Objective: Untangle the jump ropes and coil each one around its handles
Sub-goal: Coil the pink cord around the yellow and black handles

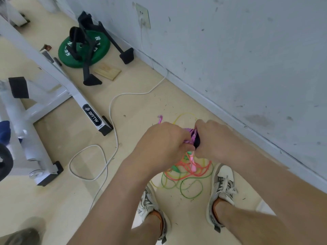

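A pink-purple braided jump rope [191, 136] is wound around black handles [196, 141] between my two hands. My right hand [210, 138] grips the black handles. My left hand [163, 140] pinches the rope beside them, and a loose pink end [160, 119] sticks up behind it. Below, on the floor between my shoes, lies a tangle of other ropes: a coral-pink one [187, 171], a green one [192, 190] and a thin yellow one [185, 115]. A pink handle [193, 166] and a green handle [175, 167] lie in that tangle.
A grey wall [247, 59] runs along the right. A white cable [109, 124] loops over the floor from a wall socket [143, 16]. A white gym frame [58, 82] stands left, with a green weight plate [85, 50] and black stands behind it. My shoes [221, 184] flank the tangle.
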Tool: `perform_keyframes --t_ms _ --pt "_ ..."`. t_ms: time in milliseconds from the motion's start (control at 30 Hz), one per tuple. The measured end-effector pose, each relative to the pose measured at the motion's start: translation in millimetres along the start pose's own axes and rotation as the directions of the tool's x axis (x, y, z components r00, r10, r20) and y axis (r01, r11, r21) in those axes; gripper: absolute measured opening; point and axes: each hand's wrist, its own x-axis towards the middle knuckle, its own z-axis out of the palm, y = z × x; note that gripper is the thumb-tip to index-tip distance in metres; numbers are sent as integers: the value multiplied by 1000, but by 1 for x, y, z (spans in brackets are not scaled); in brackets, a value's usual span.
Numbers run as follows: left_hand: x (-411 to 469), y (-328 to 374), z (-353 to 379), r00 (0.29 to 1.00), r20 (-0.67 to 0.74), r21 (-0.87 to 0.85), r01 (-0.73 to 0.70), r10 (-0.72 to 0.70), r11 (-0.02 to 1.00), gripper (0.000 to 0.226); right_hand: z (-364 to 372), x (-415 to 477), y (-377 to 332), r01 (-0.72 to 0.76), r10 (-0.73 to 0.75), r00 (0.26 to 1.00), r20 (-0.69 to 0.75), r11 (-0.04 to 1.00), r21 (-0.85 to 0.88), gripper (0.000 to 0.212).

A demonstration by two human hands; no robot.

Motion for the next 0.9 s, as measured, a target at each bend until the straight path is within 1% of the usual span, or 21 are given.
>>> perform_keyframes --t_ms 67,100,133,200,300,400,467,500,567,633,700,733,767,800,833,900 --pt "-1 -3 -1 998 -60 -76 -11 6 997 21 1 -3 -7 97 -98 995 -29 995 -30 32" --pt "-2 -5 -1 996 -93 -130 -15 3 991 15 0 -5 -10 149 -150 988 -28 988 -42 34" --pt "-2 -6 -2 993 -117 -178 -13 -8 984 10 -1 -7 -13 194 -194 981 -10 980 -54 39" --pt "-3 -10 -2 989 -128 -256 43 -78 966 5 -4 -9 -18 256 -254 967 37 964 -71 54" --pt "-4 -20 0 974 -93 -384 155 -205 910 10 -11 -10 -22 311 -309 950 37 947 -85 66" --pt "-5 -26 0 965 -52 -428 209 -255 879 18 -17 -14 -26 352 -351 936 23 934 -62 72" --pt "-6 -31 0 961 5 -456 249 -277 855 31 -20 -17 -27 378 -378 926 3 925 -33 77" --pt "-7 -35 0 962 31 -489 251 -271 835 33 -22 -19 -28 392 -392 920 -4 920 -21 78" --pt "-8 -41 0 967 71 -536 243 -244 808 25 -27 -22 -29 415 -415 910 0 910 4 78" --pt "-8 -44 1 968 93 -549 246 -234 799 20 -28 -24 -30 429 -430 903 22 903 33 79" --pt "-9 -45 -1 970 118 -555 242 -212 796 21 -28 -25 -31 439 -441 896 40 897 56 80" --pt "-10 -46 -3 970 134 -580 241 -201 778 19 -28 -27 -31 442 -447 893 42 892 94 82" --pt "-11 -49 -4 968 162 -619 250 -191 745 16 -27 -29 -32 449 -459 887 39 881 150 84" --pt "-12 -52 -4 964 204 -663 266 -173 700 18 -27 -31 -34 460 -476 879 32 863 210 86" --pt "-15 -55 -3 958 249 -719 280 -140 636 24 -28 -33 -35 468 -491 871 25 844 263 86" --pt "-19 -63 4 949 314 -830 287 -25 479 27 -31 -37 -38 449 -491 871 34 821 353 84"
